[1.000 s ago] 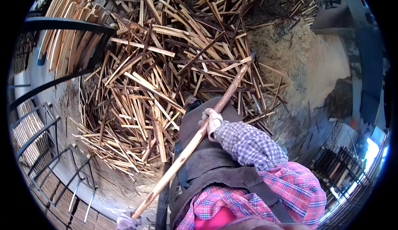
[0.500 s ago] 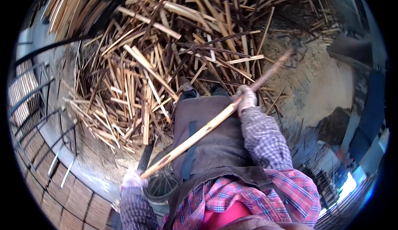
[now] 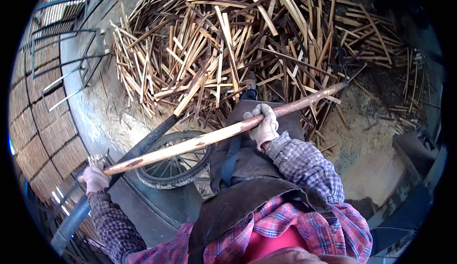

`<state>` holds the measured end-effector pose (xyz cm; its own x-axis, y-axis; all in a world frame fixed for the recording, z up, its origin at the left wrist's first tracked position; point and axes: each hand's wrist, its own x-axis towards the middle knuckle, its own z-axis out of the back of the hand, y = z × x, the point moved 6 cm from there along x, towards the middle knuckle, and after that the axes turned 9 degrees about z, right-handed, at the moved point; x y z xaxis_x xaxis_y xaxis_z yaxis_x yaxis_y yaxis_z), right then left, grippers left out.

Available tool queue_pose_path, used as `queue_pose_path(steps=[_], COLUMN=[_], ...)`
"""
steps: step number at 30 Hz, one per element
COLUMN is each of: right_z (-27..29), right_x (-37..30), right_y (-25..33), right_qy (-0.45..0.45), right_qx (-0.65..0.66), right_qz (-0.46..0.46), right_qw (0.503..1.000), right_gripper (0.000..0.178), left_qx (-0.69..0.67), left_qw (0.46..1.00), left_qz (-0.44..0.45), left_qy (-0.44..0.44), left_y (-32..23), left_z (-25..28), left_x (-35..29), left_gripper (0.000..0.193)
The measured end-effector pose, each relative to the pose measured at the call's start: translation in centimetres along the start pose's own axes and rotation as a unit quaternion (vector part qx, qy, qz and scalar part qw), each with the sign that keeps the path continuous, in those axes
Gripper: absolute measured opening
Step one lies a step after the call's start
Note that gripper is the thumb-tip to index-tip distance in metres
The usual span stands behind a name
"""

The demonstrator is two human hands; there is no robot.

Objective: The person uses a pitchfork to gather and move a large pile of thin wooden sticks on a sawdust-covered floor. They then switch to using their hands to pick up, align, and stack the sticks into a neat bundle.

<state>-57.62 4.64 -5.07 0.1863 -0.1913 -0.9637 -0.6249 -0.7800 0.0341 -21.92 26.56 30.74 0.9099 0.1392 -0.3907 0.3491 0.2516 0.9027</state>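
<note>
A long, partly peeled wooden pole (image 3: pixel 190 143) slants across my body, its pale end low at the left and its brown, barked end up at the right. Near the pale end, my gloved left hand (image 3: pixel 96 177) grips it. My gloved right hand (image 3: pixel 263 127) is wrapped round the pole past its middle, over the dark apron (image 3: pixel 254 173) on my lap. Below the pole runs a dark metal tube (image 3: pixel 154 133), and a spoked wheel (image 3: pixel 178 178) stands partly behind the pole.
A big heap of split wood strips (image 3: pixel 223 40) spreads over the ground ahead. At the left are black metal frames (image 3: pixel 90 49) and stacks of ridged panels (image 3: pixel 47 126). A bent dark sheet (image 3: pixel 416 152) lies at the right.
The view has swung to the left, bringing more of the wheel and tube into sight. The pole lies at a flatter slant, with both hands still holding it.
</note>
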Motion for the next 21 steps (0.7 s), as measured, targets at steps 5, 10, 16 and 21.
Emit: queue_pose_path(steps=[5, 10, 16, 21], right_z=[0.5, 2.0, 1.6, -2.0], right_x=[-0.2, -1.5, -4.4, -5.8], right_y=[1.6, 4.6, 9.3, 10.6], right_qy=[0.026, -0.014, -0.025, -0.036], right_qx=[-0.043, -0.113, -0.180, -0.242], right_qz=[-0.023, 0.010, 0.083, 0.112], right_qw=[0.998, 0.993, 0.980, 0.963], right_gripper=[0.017, 0.017, 0.015, 0.017], left_qx=[0.023, -0.018, -0.066, -0.186], left_qw=[1.000, 0.997, 0.992, 0.976], left_qz=[-0.012, -0.007, -0.008, -0.035], left_qy=[-0.010, 0.074, 0.108, 0.109], left_y=[-1.1, -3.6, -7.2, -8.2], left_z=[-2.1, -5.6, -10.1, -13.1], left_x=[-1.5, -4.2, -7.7, -10.1], left_gripper=[0.025, 0.023, 0.019, 0.019])
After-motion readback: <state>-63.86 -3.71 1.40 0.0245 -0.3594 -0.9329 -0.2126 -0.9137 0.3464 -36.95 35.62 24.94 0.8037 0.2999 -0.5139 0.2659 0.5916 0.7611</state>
